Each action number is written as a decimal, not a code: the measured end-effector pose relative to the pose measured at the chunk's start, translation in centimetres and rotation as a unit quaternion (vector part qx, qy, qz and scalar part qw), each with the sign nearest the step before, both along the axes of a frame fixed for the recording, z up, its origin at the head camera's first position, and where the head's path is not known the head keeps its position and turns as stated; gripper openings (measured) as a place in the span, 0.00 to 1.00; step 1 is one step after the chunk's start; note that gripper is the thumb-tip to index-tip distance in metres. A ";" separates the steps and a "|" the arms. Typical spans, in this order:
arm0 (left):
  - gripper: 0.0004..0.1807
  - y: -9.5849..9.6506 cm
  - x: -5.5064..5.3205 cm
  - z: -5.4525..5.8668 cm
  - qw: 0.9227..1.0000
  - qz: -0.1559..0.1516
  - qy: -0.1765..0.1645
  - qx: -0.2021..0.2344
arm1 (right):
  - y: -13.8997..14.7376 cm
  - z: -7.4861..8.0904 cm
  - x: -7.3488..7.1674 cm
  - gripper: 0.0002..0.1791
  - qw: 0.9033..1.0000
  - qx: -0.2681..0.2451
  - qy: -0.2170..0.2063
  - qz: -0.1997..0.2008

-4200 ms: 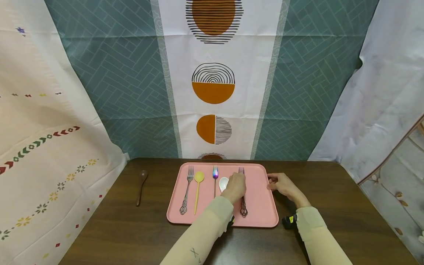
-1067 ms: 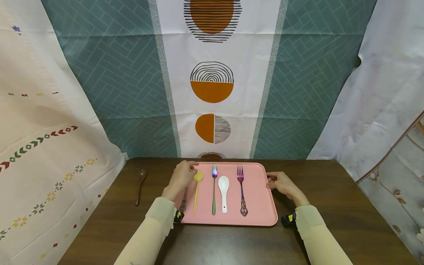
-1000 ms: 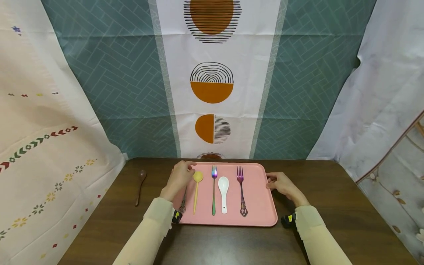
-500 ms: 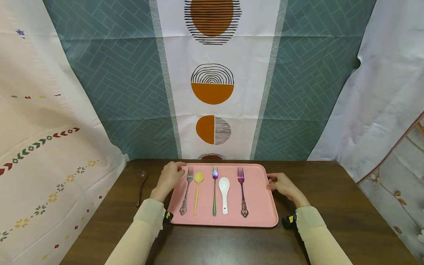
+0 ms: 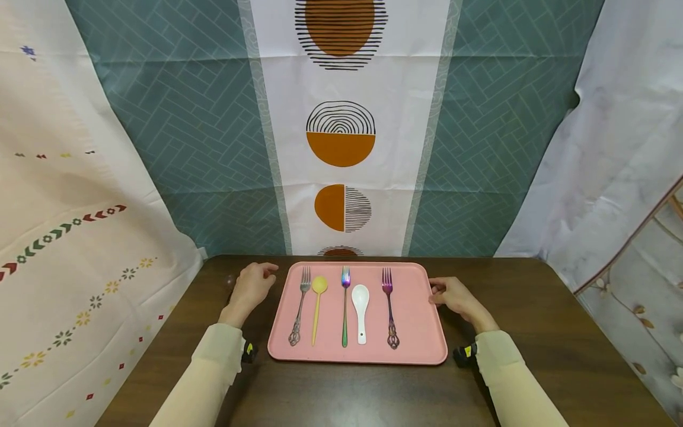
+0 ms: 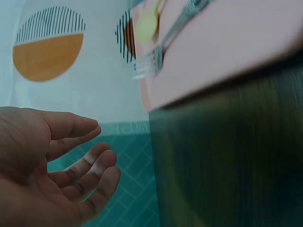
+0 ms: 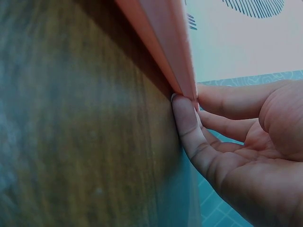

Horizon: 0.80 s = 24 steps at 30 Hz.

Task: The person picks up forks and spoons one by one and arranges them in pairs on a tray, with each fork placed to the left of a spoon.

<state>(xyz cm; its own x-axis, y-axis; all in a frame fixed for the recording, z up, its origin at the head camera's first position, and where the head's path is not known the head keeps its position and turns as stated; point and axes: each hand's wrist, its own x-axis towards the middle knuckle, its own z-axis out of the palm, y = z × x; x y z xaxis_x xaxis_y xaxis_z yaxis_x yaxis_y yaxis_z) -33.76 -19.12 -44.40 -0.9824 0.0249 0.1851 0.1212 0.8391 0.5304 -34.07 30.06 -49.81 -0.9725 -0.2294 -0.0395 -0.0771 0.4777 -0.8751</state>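
My left hand [image 5: 249, 289] is over the table left of the pink tray [image 5: 418, 326], fingers loosely bent and holding nothing, as the left wrist view confirms. It largely covers a dark wooden spoon [image 5: 230, 279], whose bowl peeks out beside it. At the tray's right edge, my right hand [image 5: 458, 298] pinches the rim; in the right wrist view a fingertip [image 7: 185, 113] presses on it from below. On the tray lie, left to right, a silver fork [image 5: 300, 308], a yellow spoon [image 5: 319, 286], a rainbow-coloured fork [image 5: 344, 314], a white spoon [image 5: 360, 299] and a purple fork [image 5: 389, 305].
The dark wooden table [image 5: 341, 394] reaches back to a patterned cloth [image 5: 344, 172] hanging behind it. Light-coloured cloths hang at the left [image 5: 107, 261] and right [image 5: 603, 178] sides.
The left hand has gone from the cutlery in the tray's middle to its upper left corner, then off the tray leftward, now covering much of the wooden spoon. The right hand has stayed put.
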 end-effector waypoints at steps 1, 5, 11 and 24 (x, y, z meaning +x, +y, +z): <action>0.17 -0.4 0.0 0.0 1.000 0.000 -0.001 0.000 | 0.0 0.0 0.0 0.30 1.000 0.002 0.000 -0.001; 0.18 -2.0 0.2 0.1 1.000 0.005 -0.006 -0.005 | 0.1 0.0 0.1 0.31 1.000 0.008 0.003 0.000; 0.18 -4.2 0.4 1.0 1.000 0.014 -0.011 -0.018 | 0.1 0.2 0.1 0.31 1.000 0.011 0.011 0.001; 0.21 -7.9 0.9 1.1 0.997 0.030 -0.062 -0.038 | -0.1 0.3 0.3 0.32 1.000 -0.002 0.002 0.001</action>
